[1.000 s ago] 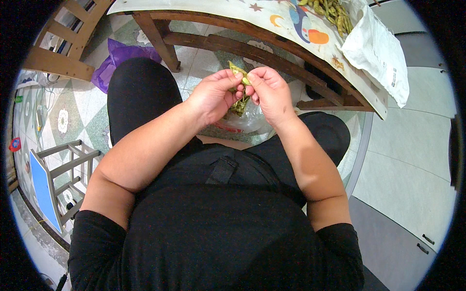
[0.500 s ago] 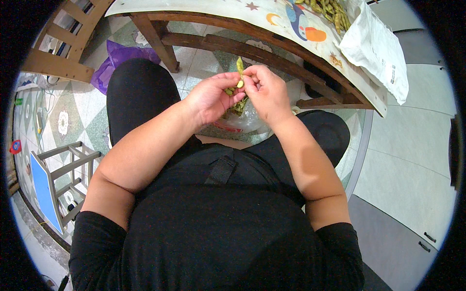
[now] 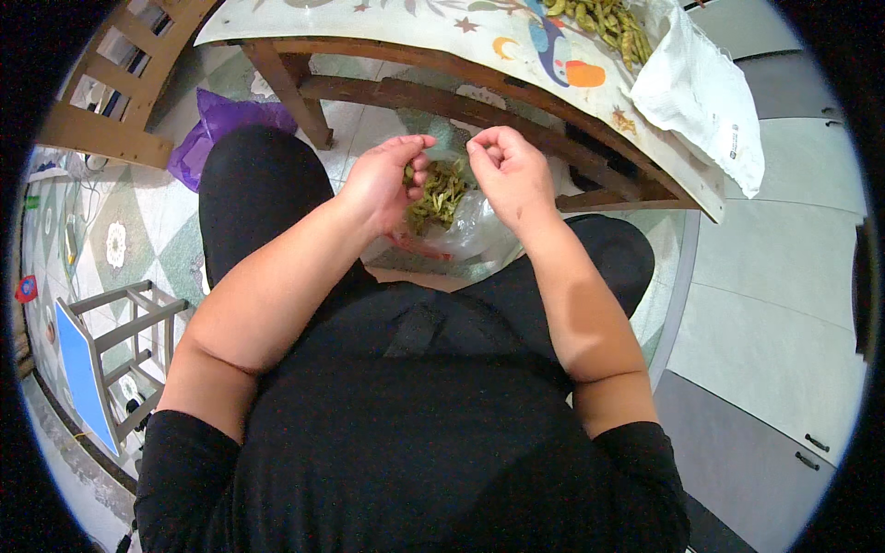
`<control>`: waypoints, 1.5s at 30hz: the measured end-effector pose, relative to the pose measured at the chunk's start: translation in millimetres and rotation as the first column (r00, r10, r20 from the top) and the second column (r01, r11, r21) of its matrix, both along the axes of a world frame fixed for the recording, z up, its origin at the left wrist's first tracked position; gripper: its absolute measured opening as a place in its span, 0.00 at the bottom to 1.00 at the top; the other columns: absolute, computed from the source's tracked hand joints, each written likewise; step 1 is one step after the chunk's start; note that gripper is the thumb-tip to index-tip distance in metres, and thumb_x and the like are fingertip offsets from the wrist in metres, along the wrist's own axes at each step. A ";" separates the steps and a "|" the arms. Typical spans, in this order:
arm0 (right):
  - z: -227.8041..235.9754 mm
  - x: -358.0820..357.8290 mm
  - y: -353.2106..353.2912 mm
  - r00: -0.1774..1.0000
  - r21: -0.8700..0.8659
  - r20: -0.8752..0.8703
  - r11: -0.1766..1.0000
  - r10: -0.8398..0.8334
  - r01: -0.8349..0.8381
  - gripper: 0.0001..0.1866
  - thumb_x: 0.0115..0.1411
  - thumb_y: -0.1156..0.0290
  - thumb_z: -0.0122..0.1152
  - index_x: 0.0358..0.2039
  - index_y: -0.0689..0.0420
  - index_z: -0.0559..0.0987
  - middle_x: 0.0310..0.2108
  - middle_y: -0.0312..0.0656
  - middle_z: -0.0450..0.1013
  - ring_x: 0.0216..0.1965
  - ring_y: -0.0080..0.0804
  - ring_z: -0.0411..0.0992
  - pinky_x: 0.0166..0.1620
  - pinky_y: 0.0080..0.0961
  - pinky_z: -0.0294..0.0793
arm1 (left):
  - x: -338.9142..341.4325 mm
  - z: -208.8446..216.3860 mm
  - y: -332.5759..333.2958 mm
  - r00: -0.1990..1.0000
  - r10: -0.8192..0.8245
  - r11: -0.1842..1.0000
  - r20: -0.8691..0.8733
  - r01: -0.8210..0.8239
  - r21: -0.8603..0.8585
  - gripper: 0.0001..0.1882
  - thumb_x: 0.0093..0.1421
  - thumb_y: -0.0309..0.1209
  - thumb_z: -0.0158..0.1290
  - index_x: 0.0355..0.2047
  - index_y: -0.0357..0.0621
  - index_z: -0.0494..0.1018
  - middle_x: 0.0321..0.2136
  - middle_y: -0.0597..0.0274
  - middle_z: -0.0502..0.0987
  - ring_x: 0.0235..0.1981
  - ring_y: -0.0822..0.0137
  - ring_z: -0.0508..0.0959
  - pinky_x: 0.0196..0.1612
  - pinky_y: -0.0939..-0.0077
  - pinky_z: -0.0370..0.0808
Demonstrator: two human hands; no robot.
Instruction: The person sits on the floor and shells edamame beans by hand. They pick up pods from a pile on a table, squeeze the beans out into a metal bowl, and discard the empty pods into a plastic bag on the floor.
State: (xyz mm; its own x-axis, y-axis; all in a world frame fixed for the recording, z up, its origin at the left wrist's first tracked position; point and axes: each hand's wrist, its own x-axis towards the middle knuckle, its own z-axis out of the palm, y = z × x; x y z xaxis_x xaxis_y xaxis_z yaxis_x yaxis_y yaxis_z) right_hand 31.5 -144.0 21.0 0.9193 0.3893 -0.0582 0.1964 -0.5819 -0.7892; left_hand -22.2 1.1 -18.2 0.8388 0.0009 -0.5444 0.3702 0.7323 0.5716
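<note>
Between the two hands, just below the fingertips, a clear plastic bag [image 3: 466,226] sits open on the person's lap, and inside it lies a heap of green pod shells [image 3: 441,195] (flat, split, yellow-green). The left hand [image 3: 383,180] is curled beside the bag's left edge, its fingers bent inward over the heap, with what looks like a bit of green pod pinched against the thumb; whether it grips more than that cannot be told. The right hand [image 3: 507,170] hovers at the bag's right edge, loosely cupped with the fingers folded toward the palm, and whether anything lies inside the curl cannot be told. The two hands are near each other but apart, the bag's mouth between them.

Beyond the hands stands a worktop [image 3: 479,41] with a patterned covering over a wooden frame. On it, past the right hand and well apart from it, lies a pile of whole green pods [image 3: 604,18], just beside a white sack [image 3: 705,97] that hangs over the worktop's edge. Past the left hand, on the tiled floor, a purple bag [image 3: 221,124] lies crumpled against the person's knee.
</note>
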 end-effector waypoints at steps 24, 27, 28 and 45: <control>75.4 170.0 7.4 0.466 -0.419 0.819 0.904 0.334 0.089 0.06 0.45 0.71 0.53 0.25 0.52 0.76 0.33 0.37 0.69 0.37 0.38 0.66 0.38 0.32 0.67 | 10.3 0.0 3.9 0.991 -0.134 0.982 0.003 0.132 0.133 0.12 0.58 0.40 0.38 0.24 0.48 0.64 0.15 0.74 0.60 0.17 0.78 0.60 0.20 0.84 0.56; 77.4 155.6 2.8 0.579 -0.094 0.811 0.995 0.088 -0.019 0.06 0.49 0.72 0.50 0.28 0.57 0.74 0.31 0.40 0.70 0.33 0.34 0.68 0.37 0.25 0.67 | 9.0 2.3 2.7 0.990 -0.136 0.984 0.035 0.131 0.124 0.10 0.57 0.39 0.40 0.25 0.48 0.65 0.15 0.73 0.61 0.17 0.78 0.60 0.19 0.84 0.56; 77.8 145.1 0.7 0.665 0.043 0.747 0.999 -0.012 -0.030 0.06 0.50 0.73 0.49 0.29 0.59 0.73 0.31 0.41 0.71 0.31 0.31 0.68 0.37 0.23 0.67 | 7.4 2.6 2.3 0.989 -0.140 0.984 0.044 0.134 0.119 0.10 0.57 0.39 0.40 0.25 0.47 0.65 0.15 0.73 0.61 0.17 0.78 0.60 0.19 0.84 0.56; 16.5 37.3 -29.3 0.766 0.198 0.641 0.955 0.044 -0.221 0.05 0.46 0.77 0.55 0.27 0.58 0.74 0.22 0.41 0.69 0.23 0.30 0.68 0.28 0.19 0.67 | 18.4 26.1 42.9 0.990 0.117 0.961 0.080 -0.093 -0.259 0.09 0.57 0.35 0.41 0.29 0.42 0.65 0.15 0.73 0.59 0.17 0.79 0.58 0.17 0.87 0.53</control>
State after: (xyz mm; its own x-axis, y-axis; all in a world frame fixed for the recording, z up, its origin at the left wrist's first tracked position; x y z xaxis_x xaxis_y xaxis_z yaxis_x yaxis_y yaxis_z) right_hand 68.8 -173.3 37.5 0.6538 0.4294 0.6230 0.7550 -0.3158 -0.5747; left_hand -3.8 44.0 7.9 0.8885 -0.0365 -0.4573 0.2371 0.8899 0.3897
